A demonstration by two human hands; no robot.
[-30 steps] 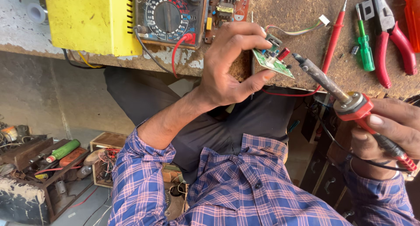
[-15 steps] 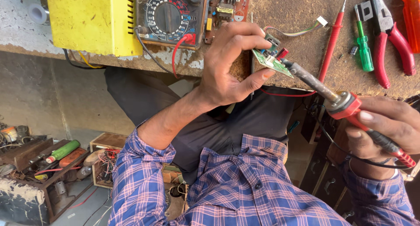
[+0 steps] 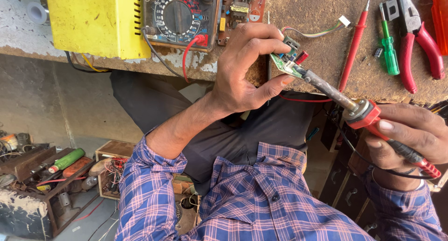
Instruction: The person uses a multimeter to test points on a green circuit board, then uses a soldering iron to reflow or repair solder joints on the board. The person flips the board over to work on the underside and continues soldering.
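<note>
Your left hand is pinching a small green circuit board between thumb and fingertips, fingers closed on its edges, holding it tilted just over the front edge of the workbench. A thin bundle of coloured wires is running from the board across the bench to a small white connector.

Your right hand is wrapping closed around the red handle of a soldering iron, fingers curled over the grip. The iron's dark metal shaft is angling up and left, its tip touching the lower edge of the board, just beside your left thumb.

On the bench beyond the board:
- an analogue multimeter with a round dial, a red lead plugged into it
- a yellow metal box touching the meter's left side
- a brown circuit board just right of the meter
- a red screwdriver, a green screwdriver and red-handled pliers lying side by side, near the iron
- an orange tool handle at the frame's right edge

Below the bench, to the left, a wooden tray is holding mixed tools and wire scraps.
</note>
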